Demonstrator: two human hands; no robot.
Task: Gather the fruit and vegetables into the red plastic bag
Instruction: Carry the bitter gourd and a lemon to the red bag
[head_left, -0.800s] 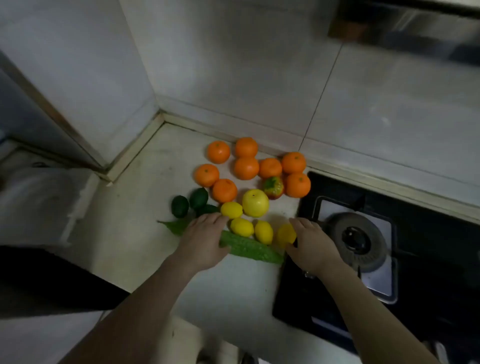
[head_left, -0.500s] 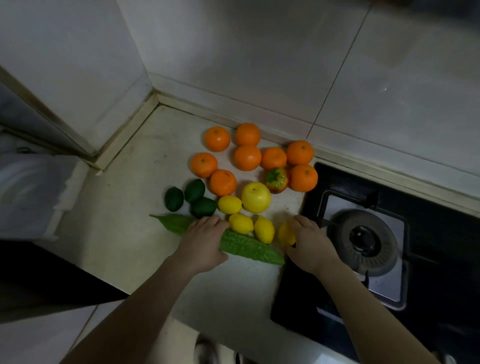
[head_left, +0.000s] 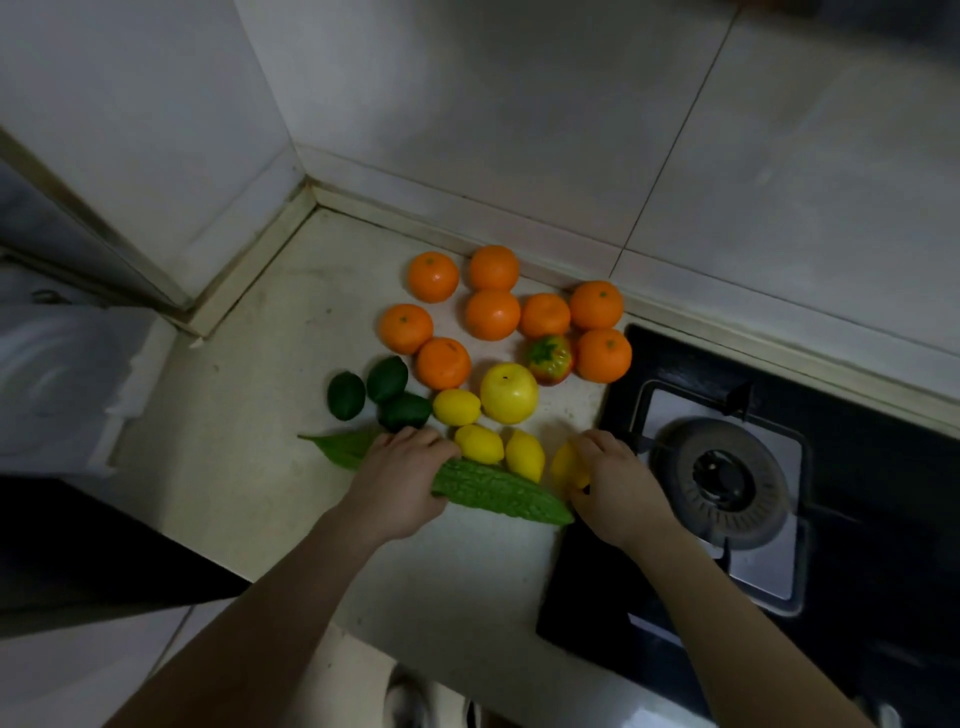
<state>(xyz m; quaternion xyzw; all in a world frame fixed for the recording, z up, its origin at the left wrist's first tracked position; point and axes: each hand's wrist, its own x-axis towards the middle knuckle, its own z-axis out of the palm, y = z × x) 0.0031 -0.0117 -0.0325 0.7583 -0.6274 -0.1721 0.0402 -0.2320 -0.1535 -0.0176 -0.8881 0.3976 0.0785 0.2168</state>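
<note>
Fruit lies on a pale counter (head_left: 249, 457) in a tiled corner: several oranges (head_left: 492, 314), a red-green tomato (head_left: 549, 358), a yellow apple (head_left: 508, 393), three dark limes (head_left: 385, 379) and several lemons (head_left: 479, 442). A bumpy green bitter gourd (head_left: 504, 493) lies across the front, beside a green leaf (head_left: 344, 447). My left hand (head_left: 400, 483) grips the gourd's left end. My right hand (head_left: 618, 483) curls round a yellow lemon (head_left: 563, 465) at the gourd's right tip. No red bag is in view.
A black gas hob (head_left: 857, 519) with a round burner (head_left: 724, 480) sits right of the fruit. White tiled walls close the back and left. A pale blurred object (head_left: 57, 379) lies at the far left. The counter's front edge runs under my forearms.
The camera has tilted, shifting the scene down and right. My right hand's fingers have closed round the rightmost lemon. My left hand stays on the gourd's left end.
</note>
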